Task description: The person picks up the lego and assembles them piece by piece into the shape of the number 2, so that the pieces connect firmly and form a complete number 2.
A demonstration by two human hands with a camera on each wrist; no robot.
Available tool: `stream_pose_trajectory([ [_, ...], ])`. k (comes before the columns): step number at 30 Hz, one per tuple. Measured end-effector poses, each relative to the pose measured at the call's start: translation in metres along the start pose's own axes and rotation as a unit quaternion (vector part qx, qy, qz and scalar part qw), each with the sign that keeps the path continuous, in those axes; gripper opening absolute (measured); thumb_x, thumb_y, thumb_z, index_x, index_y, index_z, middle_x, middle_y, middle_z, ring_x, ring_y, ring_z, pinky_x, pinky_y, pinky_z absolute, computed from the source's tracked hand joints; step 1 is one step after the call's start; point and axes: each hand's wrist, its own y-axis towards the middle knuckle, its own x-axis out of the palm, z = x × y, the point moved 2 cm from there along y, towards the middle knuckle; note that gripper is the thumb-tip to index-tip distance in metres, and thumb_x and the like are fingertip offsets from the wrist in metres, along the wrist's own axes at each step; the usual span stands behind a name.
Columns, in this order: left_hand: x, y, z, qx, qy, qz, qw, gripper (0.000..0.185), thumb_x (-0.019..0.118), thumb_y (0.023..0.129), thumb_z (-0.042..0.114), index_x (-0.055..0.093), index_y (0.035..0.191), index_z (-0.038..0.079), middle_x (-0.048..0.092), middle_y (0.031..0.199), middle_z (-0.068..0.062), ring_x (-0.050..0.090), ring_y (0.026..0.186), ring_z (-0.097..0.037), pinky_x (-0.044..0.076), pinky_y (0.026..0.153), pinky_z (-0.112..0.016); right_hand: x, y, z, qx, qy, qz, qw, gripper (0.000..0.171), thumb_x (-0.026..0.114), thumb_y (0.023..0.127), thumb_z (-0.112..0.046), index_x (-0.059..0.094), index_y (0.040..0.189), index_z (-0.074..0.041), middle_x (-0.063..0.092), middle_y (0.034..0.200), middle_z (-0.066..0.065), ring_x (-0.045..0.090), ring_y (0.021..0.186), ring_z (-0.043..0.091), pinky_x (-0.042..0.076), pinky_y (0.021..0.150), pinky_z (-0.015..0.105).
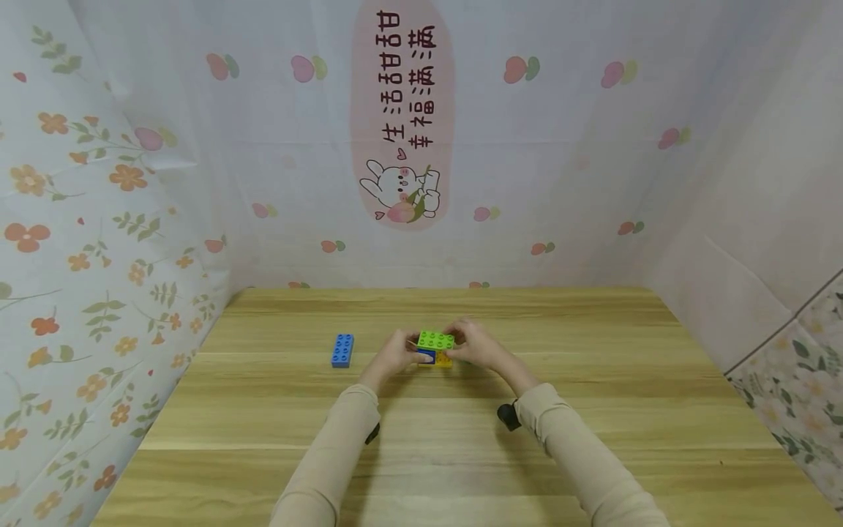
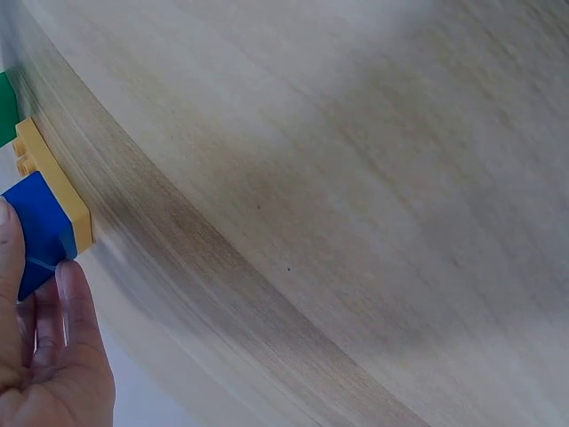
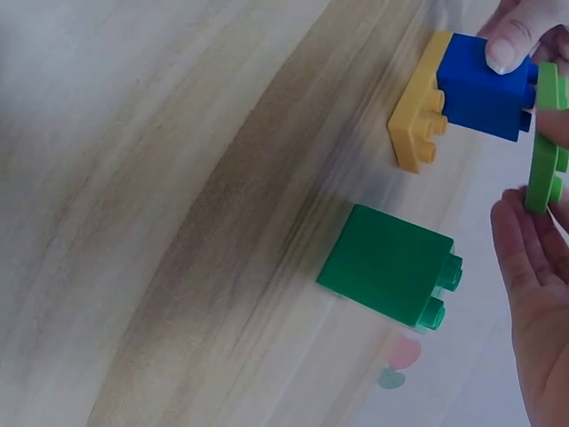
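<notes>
A dark blue block (image 3: 482,89) sits on one end of a yellow plate (image 3: 414,116), leaving several yellow studs bare. My left hand (image 1: 397,353) grips the blue block, its thumb on one face and fingers at the other side. In my right hand (image 1: 476,345) a thin lime-green plate (image 1: 436,340) is pinched between thumb and fingers. That plate hangs over the blue block's studs, studs facing up; whether its far end touches them I cannot tell. Beside the yellow plate stands a dark green block (image 3: 387,267), mostly hidden behind my right hand in the head view.
A lighter blue brick (image 1: 342,350) with several studs lies on the wooden table (image 1: 435,454), left of my left hand. Patterned cloth (image 1: 566,168) hangs behind the table's back edge and along the sides. Dark wrist-worn pieces (image 1: 508,416) show under the sleeves.
</notes>
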Motion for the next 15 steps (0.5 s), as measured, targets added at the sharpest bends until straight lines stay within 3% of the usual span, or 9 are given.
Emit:
stream_pose_trajectory([
  [15, 0.0016, 0.0033, -0.0041, -0.003, -0.001, 0.002, 1.0, 0.039, 0.069, 0.079, 0.01, 0.059, 0.116, 0.001, 0.062, 0.106, -0.013, 0.058, 0.097, -0.024, 0.051, 0.085, -0.034, -0.0075, 0.0064, -0.0009, -0.006, 0.016, -0.063, 0.998, 0.035, 0.069, 0.079, -0.007, 0.061, 0.11, 0.008, 0.063, 0.105, 0.019, 0.063, 0.091, 0.026, 0.054, 0.078, 0.031],
])
